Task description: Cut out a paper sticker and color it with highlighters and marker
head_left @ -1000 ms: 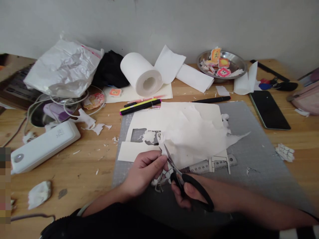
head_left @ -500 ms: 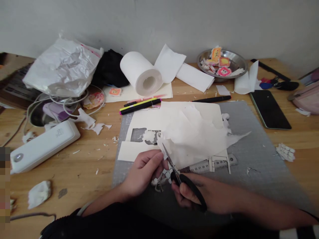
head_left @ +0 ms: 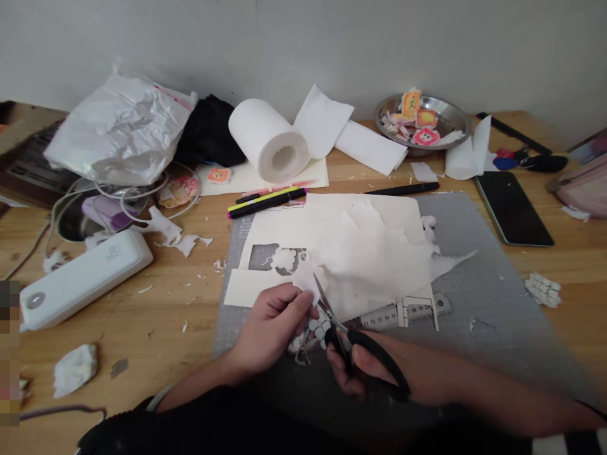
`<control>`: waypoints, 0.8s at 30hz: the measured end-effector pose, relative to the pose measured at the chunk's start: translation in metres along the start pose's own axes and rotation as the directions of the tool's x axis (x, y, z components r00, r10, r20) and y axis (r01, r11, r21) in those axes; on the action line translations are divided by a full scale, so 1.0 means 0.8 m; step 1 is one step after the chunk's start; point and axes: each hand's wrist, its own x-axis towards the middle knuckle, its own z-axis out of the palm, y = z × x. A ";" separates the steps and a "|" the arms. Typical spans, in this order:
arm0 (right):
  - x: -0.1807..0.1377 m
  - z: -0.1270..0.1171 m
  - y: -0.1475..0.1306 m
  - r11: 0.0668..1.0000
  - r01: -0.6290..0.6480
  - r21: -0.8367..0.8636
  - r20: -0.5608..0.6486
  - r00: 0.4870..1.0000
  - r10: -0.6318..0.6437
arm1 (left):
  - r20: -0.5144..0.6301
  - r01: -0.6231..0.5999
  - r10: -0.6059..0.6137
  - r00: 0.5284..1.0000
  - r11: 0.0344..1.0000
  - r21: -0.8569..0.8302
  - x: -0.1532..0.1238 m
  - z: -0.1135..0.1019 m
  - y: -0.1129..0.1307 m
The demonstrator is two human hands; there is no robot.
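Note:
Between thumb and fingers, my left hand (head_left: 275, 322) pinches a small piece of white paper (head_left: 307, 278). My right hand (head_left: 374, 363) grips black-handled scissors (head_left: 367, 351), with their blades spread beside that piece. Beyond the blades, a larger crumpled sheet of thin white paper (head_left: 379, 253) lies over cream card (head_left: 265, 287) with cut-out openings. A steel ruler (head_left: 374, 317) runs partly beneath the card, near the scissors. White scalloped cut-outs (head_left: 320, 328) lie just below the blades, partly hidden by my hands.
A grey cutting mat (head_left: 478, 265) lies under the work. Behind stand a white paper roll (head_left: 268, 139) and a steel bowl (head_left: 455, 104) of coloured pieces. Markers (head_left: 265, 203) lie at the mat's far edge. A phone (head_left: 515, 208) is right; a white power bank-like device (head_left: 88, 278) is left.
The scissors' handles have spread wider and shifted slightly right, with the blades now further apart. The small paper piece in my left hand has turned and shows more of its surface.

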 end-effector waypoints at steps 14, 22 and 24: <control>0.003 -0.001 -0.001 1.000 0.027 0.001 0.007 1.000 -0.027 | 0.021 0.003 -0.001 1.000 0.999 -0.054 0.000 -0.001 -0.006; 0.003 0.003 -0.005 0.992 -0.084 0.097 -0.018 0.996 0.086 | 0.041 0.007 -0.004 0.999 0.996 -0.092 0.000 0.000 -0.005; 0.003 0.004 -0.007 0.990 -0.089 0.107 -0.025 0.995 0.093 | 0.036 0.014 -0.011 0.999 0.996 -0.091 0.000 0.000 -0.003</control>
